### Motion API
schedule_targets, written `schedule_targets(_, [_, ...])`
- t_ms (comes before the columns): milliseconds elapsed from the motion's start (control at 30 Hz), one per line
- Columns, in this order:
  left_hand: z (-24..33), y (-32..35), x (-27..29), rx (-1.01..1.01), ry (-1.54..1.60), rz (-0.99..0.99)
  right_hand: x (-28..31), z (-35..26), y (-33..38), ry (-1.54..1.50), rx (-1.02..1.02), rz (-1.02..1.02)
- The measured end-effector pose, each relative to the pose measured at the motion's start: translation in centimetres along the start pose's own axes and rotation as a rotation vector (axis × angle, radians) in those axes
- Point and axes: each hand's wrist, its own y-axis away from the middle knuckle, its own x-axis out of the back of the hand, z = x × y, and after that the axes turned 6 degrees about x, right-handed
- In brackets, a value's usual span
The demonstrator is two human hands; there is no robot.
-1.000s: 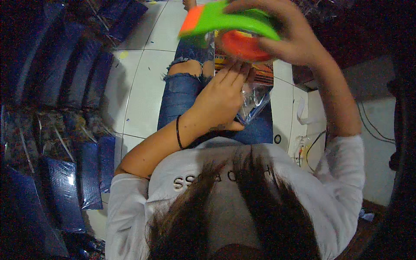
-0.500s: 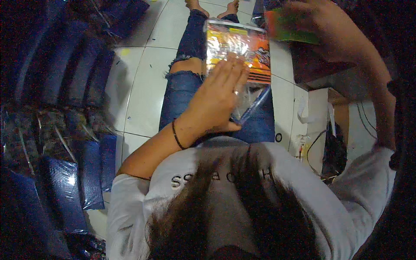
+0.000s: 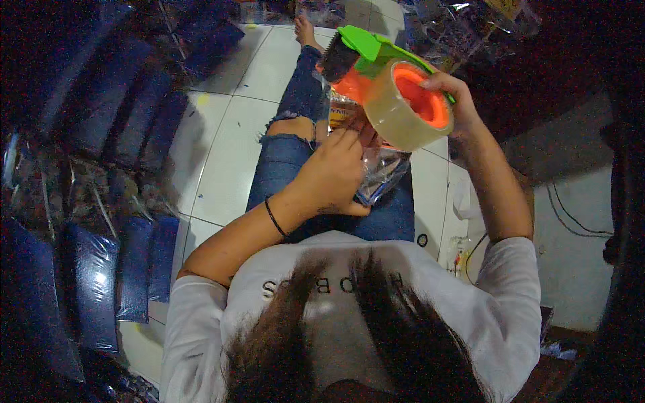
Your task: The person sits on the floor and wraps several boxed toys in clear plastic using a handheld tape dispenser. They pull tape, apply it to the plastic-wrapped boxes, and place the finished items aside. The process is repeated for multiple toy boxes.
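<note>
My right hand [image 3: 457,101] grips a green and orange tape dispenser [image 3: 373,50] loaded with a wide roll of clear tape [image 3: 390,124]. Its dark toothed end points up and left, over the far part of a clear plastic packet [image 3: 384,176] on my lap. My left hand [image 3: 329,168] holds that packet down against my thighs, thumb near its closer edge and fingers bent over it. The dispenser covers much of the packet's orange and yellow printed part and hides some of the left fingertips.
Rows of dark blue plastic-wrapped packs [image 3: 97,282] line the floor on the left. More clear-wrapped packs [image 3: 463,27] lie at the far right. Cables [image 3: 571,221] run along the pale surface at right. A small black ring [image 3: 422,240] lies on the white tiles beside my thigh.
My right hand has come in from the far right with the tape dispenser, bringing it over the packet. My left hand stays on the packet, its fingers now more bent.
</note>
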Motion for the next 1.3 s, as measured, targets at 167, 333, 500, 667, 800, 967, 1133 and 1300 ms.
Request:
schedule_targets(167, [0.0,-0.1,-0.3,-0.148,-0.119,0.276,-1.3,-0.8,-2.3,0.445,0.23,-0.051])
schedule_targets(333, [0.1,-0.3,-0.8,-0.07,-0.02,0.12,-7.8,-5.0,-4.8,1.111,0.712,-0.595])
schedule_targets(500, [0.2,-0.3,-0.7,-0.121,-0.036,0.252,-16.6,-9.0,-7.7,1.795,-0.16,-1.102])
schedule_targets(667, [-0.2,0.0,-0.5,-0.083,0.005,0.229,-18.4,-8.9,-8.2,2.018,-0.292,-1.174])
schedule_targets(800, [-0.4,0.5,-0.5,-0.072,0.035,0.145,-9.4,-7.8,-3.2,1.877,0.488,-0.916])
schedule_targets(967, [-0.4,0.8,-0.3,-0.116,0.104,0.234,1.9,-4.4,7.9,1.947,0.411,-0.402])
schedule_targets(1133, [-1.2,0.9,-1.4,-0.109,0.067,0.225,3.9,-1.4,12.8,1.905,0.441,-0.265])
schedule_targets(1300, [-0.7,1.7,-1.5,-0.024,-0.05,0.207,7.3,6.3,8.1,2.102,-0.062,-0.45])
